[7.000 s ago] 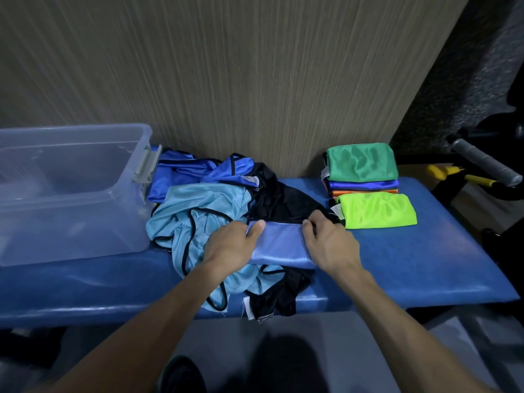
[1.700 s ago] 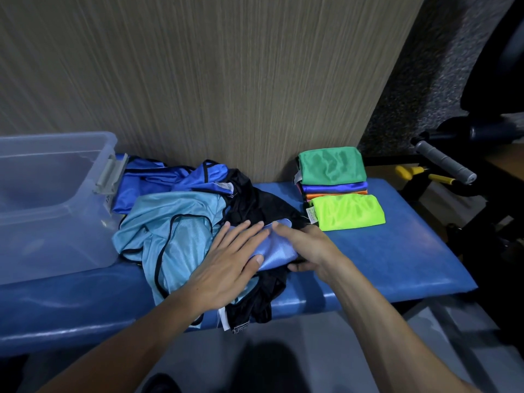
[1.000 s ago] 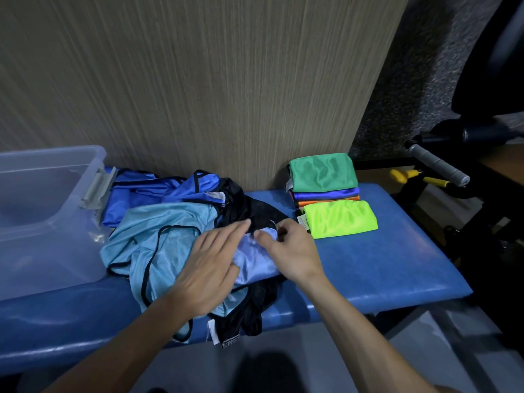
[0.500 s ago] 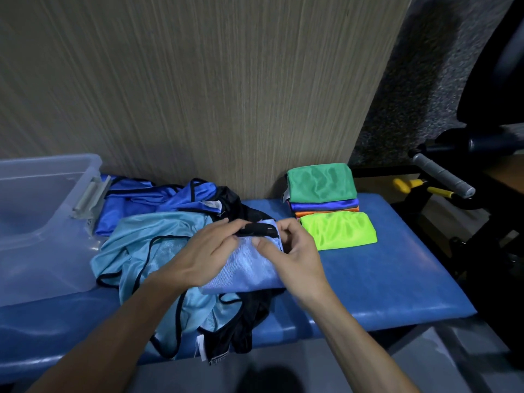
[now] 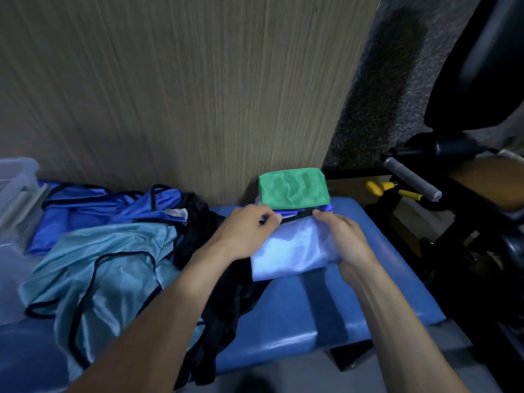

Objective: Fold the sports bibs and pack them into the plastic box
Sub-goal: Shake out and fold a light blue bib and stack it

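A folded pale blue bib (image 5: 292,253) is held at the centre of the frame, just above the padded blue bench (image 5: 326,307). Its black-trimmed far edge is pinched by the left hand (image 5: 245,232) from the left and by the right hand (image 5: 344,239) from the right, the fingers of both curled onto the cloth. Whether the bib rests on anything beneath it cannot be told.

To the lower left, a loose light blue bib (image 5: 107,268) with black trim is spread over the bench, and a black bib (image 5: 224,313) hangs over the near edge beside it. Further back on the left lies a crumpled royal blue bib (image 5: 93,211).

Just beyond the hands, a stack of folded bibs (image 5: 295,191), green on top, stands against the wooden wall panel (image 5: 184,89). At the far left edge, a corner of the clear plastic box (image 5: 17,180) is seen. At the upper right, dark gym equipment (image 5: 411,180) with a grey handle is visible.
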The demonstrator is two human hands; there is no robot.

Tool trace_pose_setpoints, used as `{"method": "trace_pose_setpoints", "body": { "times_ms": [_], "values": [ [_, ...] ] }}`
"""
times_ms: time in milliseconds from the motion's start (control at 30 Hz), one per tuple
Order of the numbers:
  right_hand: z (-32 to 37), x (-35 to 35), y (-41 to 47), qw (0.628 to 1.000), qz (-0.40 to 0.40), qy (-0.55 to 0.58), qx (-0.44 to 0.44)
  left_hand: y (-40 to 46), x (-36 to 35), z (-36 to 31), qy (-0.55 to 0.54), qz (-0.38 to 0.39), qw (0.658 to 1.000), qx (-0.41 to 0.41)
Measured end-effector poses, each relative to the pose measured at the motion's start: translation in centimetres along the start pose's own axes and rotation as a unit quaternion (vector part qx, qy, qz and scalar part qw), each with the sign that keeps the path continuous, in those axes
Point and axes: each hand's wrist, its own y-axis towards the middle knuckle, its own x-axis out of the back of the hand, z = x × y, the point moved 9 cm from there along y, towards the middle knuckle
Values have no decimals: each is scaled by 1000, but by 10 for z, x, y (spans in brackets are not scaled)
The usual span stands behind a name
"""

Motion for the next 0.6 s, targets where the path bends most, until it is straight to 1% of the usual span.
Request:
{"method": "trace_pose_setpoints", "body": {
  "times_ms": [100,167,233,300,400,467,500,533,567,600],
  "values": [
    [-2,21,23,999,-53,0,-6,17,-15,-2,-81,-39,995,34],
    [1,33,36,996,-93,-3,11,24,-17,4,-165,-84,980,71],
    [5,42,46,989,-134,-45,32,24,-23,10,-226,-117,962,98],
    [7,45,51,978,-161,-123,46,22,-31,15,-234,-125,958,112],
    [6,42,53,969,-170,-174,50,19,-33,21,-217,-129,960,121],
    [10,40,54,963,-173,-197,58,15,-20,19,-166,-154,968,106],
    [11,38,54,961,-171,-209,60,12,-10,12,-112,-184,974,72],
    [11,37,54,959,-169,-222,59,6,-3,-1,-48,-213,976,19],
    [10,35,55,957,-166,-230,57,0,0,-17,11,-226,973,-38],
    [10,32,56,957,-164,-233,57,-6,-6,-32,54,-216,971,-84]
  ]
}}
